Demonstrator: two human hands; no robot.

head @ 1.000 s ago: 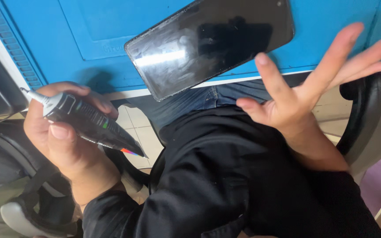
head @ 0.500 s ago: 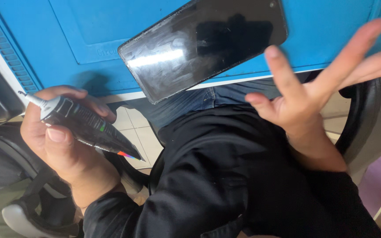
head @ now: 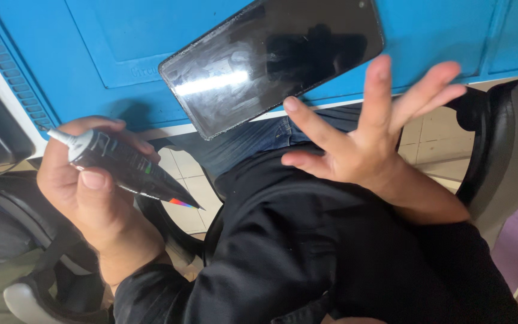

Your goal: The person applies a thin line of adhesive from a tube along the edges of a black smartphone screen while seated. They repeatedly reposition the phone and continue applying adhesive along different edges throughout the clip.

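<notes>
My left hand [head: 91, 198] grips a black squeeze tube [head: 128, 170] with a white nozzle pointing up-left, held below the table's edge at the left. A black smartphone [head: 274, 60] lies screen-up and tilted on the blue work mat [head: 109, 54], its lower corner hanging past the table edge. My right hand [head: 361, 141] is open with fingers spread, held in the air just below and right of the phone, touching nothing.
My lap in a black jacket [head: 331, 258] and jeans fills the lower middle. A black chair armrest [head: 505, 150] stands at the right, a dark chair and bag [head: 7, 240] at the left, tiled floor below.
My right hand has moved left and up toward the phone, fingers still spread. The left hand keeps the tube almost still.
</notes>
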